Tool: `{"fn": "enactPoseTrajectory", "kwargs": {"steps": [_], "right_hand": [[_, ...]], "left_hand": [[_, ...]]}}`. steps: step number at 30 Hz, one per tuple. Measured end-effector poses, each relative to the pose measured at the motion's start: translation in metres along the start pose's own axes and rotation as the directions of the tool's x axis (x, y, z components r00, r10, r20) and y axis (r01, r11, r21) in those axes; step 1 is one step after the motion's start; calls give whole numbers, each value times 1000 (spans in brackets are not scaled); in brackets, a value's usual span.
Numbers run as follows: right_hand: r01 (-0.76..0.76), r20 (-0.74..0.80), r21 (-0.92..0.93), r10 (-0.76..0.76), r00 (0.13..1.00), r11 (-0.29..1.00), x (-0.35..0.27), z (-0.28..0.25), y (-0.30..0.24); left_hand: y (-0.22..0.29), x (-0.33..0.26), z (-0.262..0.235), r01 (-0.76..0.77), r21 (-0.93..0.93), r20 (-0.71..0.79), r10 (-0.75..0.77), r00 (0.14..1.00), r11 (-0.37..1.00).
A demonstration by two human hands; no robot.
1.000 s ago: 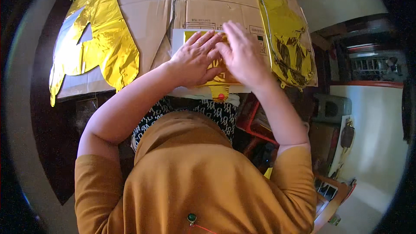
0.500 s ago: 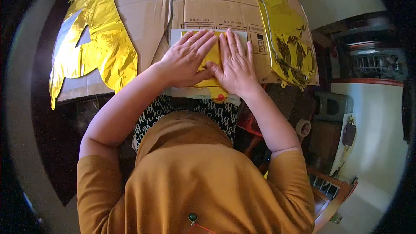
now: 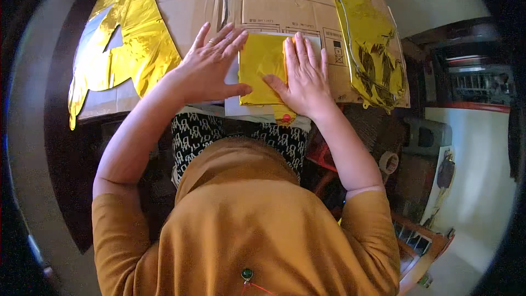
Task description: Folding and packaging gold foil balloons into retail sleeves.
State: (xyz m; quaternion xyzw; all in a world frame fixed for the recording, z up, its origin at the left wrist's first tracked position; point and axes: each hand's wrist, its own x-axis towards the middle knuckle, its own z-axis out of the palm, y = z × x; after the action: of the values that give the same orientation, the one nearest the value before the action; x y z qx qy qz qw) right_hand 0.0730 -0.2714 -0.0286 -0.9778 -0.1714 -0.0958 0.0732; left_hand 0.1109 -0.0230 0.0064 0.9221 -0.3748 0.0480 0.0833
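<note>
Gold foil, folded into a flat rectangle (image 3: pixel 263 74), is lying on flattened brown cardboard (image 3: pixel 285 5) in front of the person. Both hands are lying flat with fingers spread, gripping nothing: the left hand (image 3: pixel 211 66) is pressing its left edge, the right hand (image 3: pixel 304 77) its right side. Larger crumpled gold foil sheets are lying far left (image 3: pixel 126 44) and far right (image 3: pixel 372 38).

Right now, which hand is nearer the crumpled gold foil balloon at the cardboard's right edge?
Right. The right hand lies flat on the folded gold foil, just left of that crumpled balloon. The left hand presses the fold's far-left side.
</note>
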Motion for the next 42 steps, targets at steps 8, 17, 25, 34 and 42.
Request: {"fn": "enactPoseTrajectory", "kwargs": {"steps": [8, 17, 25, 34, 42], "right_hand": [[14, 29, -149, -10, 1000, 989, -1, 10, 10], [-70, 21, 1, 70, 997, 998, -2, 0, -2], [-74, 10, 1, 74, 997, 997, -2, -1, -1], [-15, 53, -17, 15, 998, 1000, 26, 3, 20], [61, 52, -53, -59, 997, 997, 36, 10, 31]], "left_hand": [[82, 22, 48, 16, -133, -252, -49, 967, 991], [48, -4, 44, 87, 11, -135, -85, 987, 996], [27, 5, 19, 24, -149, -83, -36, 996, 989], [-5, 22, 48, -48, 21, -172, 51, 984, 999], [0, 11, 40, -78, 13, -350, 77, 934, 997]]}}
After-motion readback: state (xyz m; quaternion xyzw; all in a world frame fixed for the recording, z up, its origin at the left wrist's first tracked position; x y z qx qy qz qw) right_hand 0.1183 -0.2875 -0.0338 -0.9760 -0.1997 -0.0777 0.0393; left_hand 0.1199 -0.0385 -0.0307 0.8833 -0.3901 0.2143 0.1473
